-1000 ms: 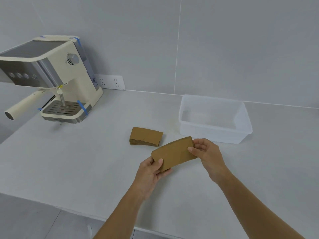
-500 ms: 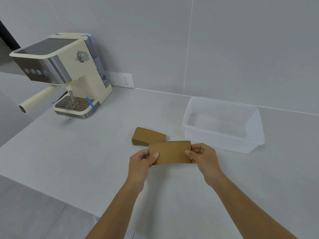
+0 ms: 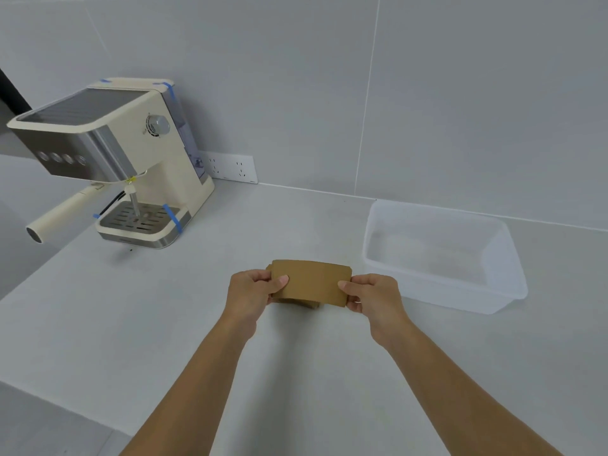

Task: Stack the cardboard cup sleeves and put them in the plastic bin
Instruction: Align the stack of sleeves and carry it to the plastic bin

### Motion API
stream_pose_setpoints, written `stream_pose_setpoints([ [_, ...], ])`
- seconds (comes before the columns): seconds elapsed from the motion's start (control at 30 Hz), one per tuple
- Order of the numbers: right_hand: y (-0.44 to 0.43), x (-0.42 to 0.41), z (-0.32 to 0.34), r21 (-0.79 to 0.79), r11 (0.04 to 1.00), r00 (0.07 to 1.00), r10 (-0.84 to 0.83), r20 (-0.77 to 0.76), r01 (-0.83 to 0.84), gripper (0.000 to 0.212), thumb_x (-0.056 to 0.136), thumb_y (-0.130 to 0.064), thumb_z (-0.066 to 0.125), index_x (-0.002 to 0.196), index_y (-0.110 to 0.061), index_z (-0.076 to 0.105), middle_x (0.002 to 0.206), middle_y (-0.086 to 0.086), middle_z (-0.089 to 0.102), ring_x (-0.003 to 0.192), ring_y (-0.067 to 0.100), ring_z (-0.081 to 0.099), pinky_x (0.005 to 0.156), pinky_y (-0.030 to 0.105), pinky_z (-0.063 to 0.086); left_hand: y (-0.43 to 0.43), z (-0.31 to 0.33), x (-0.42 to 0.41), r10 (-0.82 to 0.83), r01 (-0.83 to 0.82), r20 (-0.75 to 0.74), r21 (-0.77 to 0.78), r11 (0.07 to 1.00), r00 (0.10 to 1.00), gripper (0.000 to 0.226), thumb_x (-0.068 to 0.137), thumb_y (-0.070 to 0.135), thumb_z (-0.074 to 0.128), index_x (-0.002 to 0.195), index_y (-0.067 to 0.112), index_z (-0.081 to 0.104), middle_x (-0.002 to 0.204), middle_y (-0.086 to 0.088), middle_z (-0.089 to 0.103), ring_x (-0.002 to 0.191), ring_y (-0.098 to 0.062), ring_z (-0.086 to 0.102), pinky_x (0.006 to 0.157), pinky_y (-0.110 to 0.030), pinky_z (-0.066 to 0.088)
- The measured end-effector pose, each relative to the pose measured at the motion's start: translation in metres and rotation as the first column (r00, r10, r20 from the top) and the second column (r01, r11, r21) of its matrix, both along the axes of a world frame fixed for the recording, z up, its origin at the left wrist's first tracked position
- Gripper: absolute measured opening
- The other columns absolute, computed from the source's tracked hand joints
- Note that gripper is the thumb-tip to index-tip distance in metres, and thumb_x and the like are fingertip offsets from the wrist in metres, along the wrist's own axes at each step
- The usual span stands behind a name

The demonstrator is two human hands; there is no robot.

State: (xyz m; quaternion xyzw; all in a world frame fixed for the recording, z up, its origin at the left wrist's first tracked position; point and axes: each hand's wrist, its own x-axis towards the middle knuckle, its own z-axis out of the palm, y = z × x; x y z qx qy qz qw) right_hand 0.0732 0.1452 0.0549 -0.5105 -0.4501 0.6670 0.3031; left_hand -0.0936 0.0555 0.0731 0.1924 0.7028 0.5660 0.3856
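A flat brown cardboard cup sleeve is held level between both hands, directly over the stack of sleeves on the counter, which it almost wholly hides. My left hand pinches its left end and my right hand pinches its right end. Whether the held sleeve touches the stack I cannot tell. The clear plastic bin stands to the right of my hands with nothing visible inside.
A cream espresso machine with a protruding handle stands at the back left. A white wall socket sits behind it. The grey counter's front edge runs at the lower left.
Both hands have carried the sleeve forward and levelled it, from in front of the stack to right over it. The view has shifted so the bin and machine sit further right.
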Motion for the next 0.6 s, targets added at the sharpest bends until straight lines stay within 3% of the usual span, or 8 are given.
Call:
stream_pose_setpoints([
  [0.13, 0.004, -0.021, -0.003, -0.035, 0.998, 0.999, -0.046, 0.023, 0.047, 0.009, 0.075, -0.002, 0.071, 0.071, -0.003, 0.062, 0.079, 0.013, 0.063, 0.071, 0.025, 0.058, 0.064, 0.03, 0.05, 0.015, 0.002, -0.026, -0.039, 0.038, -0.024, -0.061, 0.997, 0.999, 0.012, 0.077, 0.006, 0.072, 0.071, 0.011, 0.063, 0.075, 0.0, 0.064, 0.068, -0.011, 0.058, 0.058, -0.019, 0.044],
  [0.23, 0.004, -0.037, -0.006, -0.055, 0.995, 0.996, -0.08, 0.043, 0.082, 0.01, 0.074, -0.002, 0.071, 0.069, -0.004, 0.063, 0.076, 0.012, 0.064, 0.07, 0.025, 0.058, 0.063, 0.029, 0.051, 0.024, -0.002, -0.044, -0.076, 0.073, -0.018, -0.109, 0.991, 0.997, 0.015, 0.077, 0.006, 0.072, 0.068, 0.01, 0.061, 0.072, -0.001, 0.063, 0.065, -0.011, 0.057, 0.052, -0.017, 0.044],
  [0.4, 0.003, -0.053, -0.013, -0.09, 0.987, 0.989, -0.123, 0.078, 0.13, 0.012, 0.075, -0.001, 0.07, 0.067, -0.005, 0.063, 0.072, 0.01, 0.065, 0.065, 0.022, 0.06, 0.061, 0.027, 0.048, 0.032, -0.013, -0.068, -0.134, 0.143, 0.062, -0.18, 0.973, 0.989, 0.017, 0.076, 0.007, 0.074, 0.068, 0.01, 0.059, 0.075, -0.003, 0.063, 0.066, -0.016, 0.057, 0.059, -0.022, 0.046],
  [0.6, 0.003, -0.064, -0.02, -0.095, 0.982, 0.981, -0.149, 0.126, 0.161, 0.012, 0.076, -0.001, 0.069, 0.067, -0.005, 0.062, 0.073, 0.012, 0.064, 0.068, 0.023, 0.06, 0.063, 0.026, 0.05, 0.035, -0.027, -0.079, -0.159, 0.182, 0.12, -0.208, 0.961, 0.98, 0.016, 0.074, 0.009, 0.076, 0.07, 0.009, 0.061, 0.07, -0.002, 0.064, 0.059, -0.012, 0.057, 0.057, -0.021, 0.045],
])
